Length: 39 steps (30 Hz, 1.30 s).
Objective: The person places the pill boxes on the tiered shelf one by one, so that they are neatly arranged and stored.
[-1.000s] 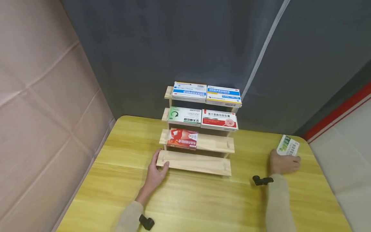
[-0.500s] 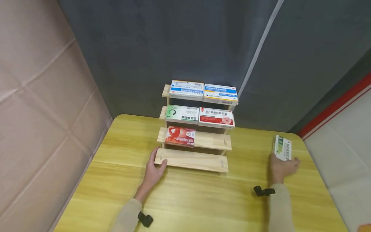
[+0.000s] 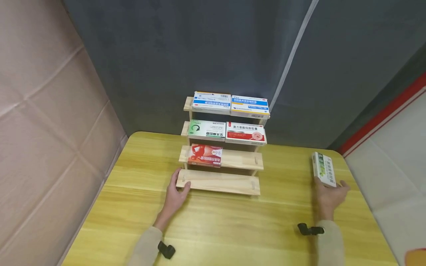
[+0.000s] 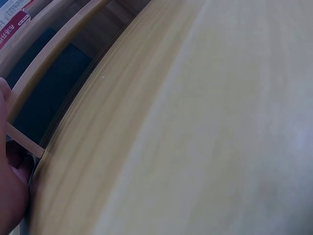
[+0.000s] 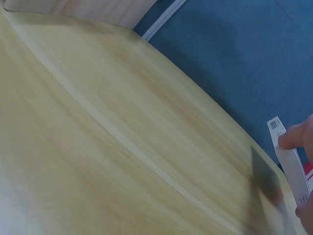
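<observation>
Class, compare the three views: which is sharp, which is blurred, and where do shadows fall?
Head view: sharp, evenly lit, soft shadow under the wooden rack. Left wrist view: table smeared and out of focus. Right wrist view: streaky blur, with a dark shadow beside the green-and-white box.

Head view: we look down on the whole desk; both wrist views skim it close.
</observation>
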Tool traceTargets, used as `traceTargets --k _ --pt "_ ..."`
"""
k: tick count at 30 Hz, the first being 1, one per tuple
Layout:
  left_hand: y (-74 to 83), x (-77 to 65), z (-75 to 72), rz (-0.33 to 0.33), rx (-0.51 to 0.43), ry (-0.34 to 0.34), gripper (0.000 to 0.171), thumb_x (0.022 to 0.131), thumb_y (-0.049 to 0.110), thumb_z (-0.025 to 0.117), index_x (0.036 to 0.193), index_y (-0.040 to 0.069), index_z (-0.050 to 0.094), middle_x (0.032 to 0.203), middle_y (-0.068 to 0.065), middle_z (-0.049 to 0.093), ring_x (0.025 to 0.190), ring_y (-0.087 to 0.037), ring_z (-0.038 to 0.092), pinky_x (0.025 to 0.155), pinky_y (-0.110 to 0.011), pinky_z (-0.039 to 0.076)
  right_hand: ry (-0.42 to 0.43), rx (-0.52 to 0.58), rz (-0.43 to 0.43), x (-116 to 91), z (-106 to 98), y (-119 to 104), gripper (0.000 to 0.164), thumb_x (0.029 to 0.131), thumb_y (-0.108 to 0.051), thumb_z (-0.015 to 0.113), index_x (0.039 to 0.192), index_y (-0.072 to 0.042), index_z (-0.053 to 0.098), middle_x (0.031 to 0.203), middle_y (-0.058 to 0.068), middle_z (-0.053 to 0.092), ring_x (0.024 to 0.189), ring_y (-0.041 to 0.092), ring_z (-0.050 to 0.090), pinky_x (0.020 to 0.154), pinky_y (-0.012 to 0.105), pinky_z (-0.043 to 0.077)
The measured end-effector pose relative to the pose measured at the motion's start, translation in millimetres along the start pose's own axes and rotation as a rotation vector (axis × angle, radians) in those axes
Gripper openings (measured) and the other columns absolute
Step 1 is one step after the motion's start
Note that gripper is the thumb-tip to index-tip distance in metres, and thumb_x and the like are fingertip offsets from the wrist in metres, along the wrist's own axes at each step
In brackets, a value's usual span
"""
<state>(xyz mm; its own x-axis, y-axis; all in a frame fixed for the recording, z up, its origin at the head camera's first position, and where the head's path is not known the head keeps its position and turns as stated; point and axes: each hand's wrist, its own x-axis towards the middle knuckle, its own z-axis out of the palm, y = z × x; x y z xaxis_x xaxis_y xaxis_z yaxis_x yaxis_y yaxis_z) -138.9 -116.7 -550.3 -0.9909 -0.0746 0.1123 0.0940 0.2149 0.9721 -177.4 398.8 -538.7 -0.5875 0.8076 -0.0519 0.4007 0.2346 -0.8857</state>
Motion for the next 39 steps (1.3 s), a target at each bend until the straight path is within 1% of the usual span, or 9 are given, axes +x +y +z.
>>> traceTargets --k 5,9,13,18,24,28,32,34,39 --pt "-22.6 4.9 1.9 -0.004 -0.014 0.018 0.073 0.095 0.001 0.065 0.157 0.0 0.027 0.155 -0.025 0.042 0.142 -0.04 0.044 0.121 -0.048 0.034 -0.016 0.001 -0.005 -6 -3 -1 0.091 0.085 -0.039 0.077 0.154 -0.008 0.026 0.157 0.02 0.041 0.139 0.032 0.043 0.119 0.038 0.038" --pt "-34.9 7.3 1.8 0.018 -0.015 0.032 0.073 0.095 0.002 0.066 0.157 0.005 0.029 0.154 -0.021 0.045 0.14 -0.036 0.047 0.119 -0.04 0.037 -0.024 -0.002 -0.019 -11 -3 -1 0.09 0.084 -0.041 0.078 0.153 -0.007 0.031 0.156 0.018 0.042 0.139 0.03 0.044 0.12 0.037 0.038" --pt "-36.5 6.9 1.4 0.05 -0.022 0.038 0.071 0.094 0.005 0.068 0.156 0.005 0.031 0.153 -0.02 0.047 0.139 -0.035 0.048 0.118 -0.035 0.038 -0.014 0.0 -0.061 -16 -5 -5 0.086 0.084 -0.038 0.079 0.151 -0.004 0.038 0.153 0.019 0.046 0.138 0.032 0.048 0.119 0.037 0.04" --pt "-35.9 6.4 2.1 0.061 -0.024 0.04 0.071 0.095 0.005 0.067 0.156 0.004 0.032 0.153 -0.022 0.047 0.139 -0.037 0.048 0.119 -0.041 0.037 0.011 0.005 -0.112 -25 -10 -13 0.08 0.083 -0.035 0.08 0.148 -0.003 0.046 0.148 0.019 0.053 0.133 0.033 0.053 0.116 0.036 0.044" --pt "-35.1 7.0 2.1 0.065 -0.031 0.038 0.071 0.094 0.004 0.067 0.156 0.003 0.031 0.153 -0.022 0.047 0.139 -0.038 0.048 0.119 -0.045 0.037 0.011 0.114 -0.16 -35 -15 -26 0.074 0.082 -0.028 0.083 0.144 -0.004 0.051 0.142 0.015 0.056 0.131 0.023 0.055 0.115 0.027 0.045" --pt "-33.7 6.9 1.5 0.059 -0.042 0.033 0.071 0.094 0.002 0.066 0.156 0.003 0.031 0.153 -0.022 0.047 0.138 -0.037 0.048 0.118 -0.037 0.039 0.012 0.155 -0.206 -42 -18 -33 0.069 0.082 -0.024 0.084 0.142 -0.006 0.054 0.135 0.007 0.058 0.126 0.015 0.058 0.113 0.024 0.046" --pt "-33.3 6.8 1.3 0.044 -0.038 0.028 0.072 0.094 0.003 0.066 0.156 0.004 0.03 0.153 -0.021 0.047 0.138 -0.036 0.049 0.117 -0.029 0.039 -0.006 0.197 -0.249 -49 -22 -43 0.069 0.081 -0.021 0.085 0.142 -0.006 0.055 0.137 0.01 0.058 0.125 0.015 0.058 0.112 0.024 0.046" --pt "-34.0 6.8 1.6 0.045 -0.032 0.028 0.072 0.094 0.003 0.066 0.156 0.004 0.03 0.153 -0.021 0.047 0.138 -0.037 0.049 0.117 -0.032 0.039 -0.02 0.221 -0.25 -53 -24 -49 0.071 0.081 -0.019 0.085 0.143 -0.006 0.054 0.14 0.013 0.057 0.126 0.016 0.058 0.113 0.023 0.046" --pt "-35.4 6.5 2.3 0.063 -0.029 0.031 0.071 0.094 0.003 0.067 0.156 0.002 0.031 0.153 -0.023 0.046 0.138 -0.04 0.048 0.118 -0.047 0.038 -0.044 0.303 -0.24 -64 -29 -63 0.072 0.079 -0.011 0.085 0.143 -0.005 0.054 0.143 0.016 0.056 0.129 0.018 0.057 0.112 0.019 0.045"
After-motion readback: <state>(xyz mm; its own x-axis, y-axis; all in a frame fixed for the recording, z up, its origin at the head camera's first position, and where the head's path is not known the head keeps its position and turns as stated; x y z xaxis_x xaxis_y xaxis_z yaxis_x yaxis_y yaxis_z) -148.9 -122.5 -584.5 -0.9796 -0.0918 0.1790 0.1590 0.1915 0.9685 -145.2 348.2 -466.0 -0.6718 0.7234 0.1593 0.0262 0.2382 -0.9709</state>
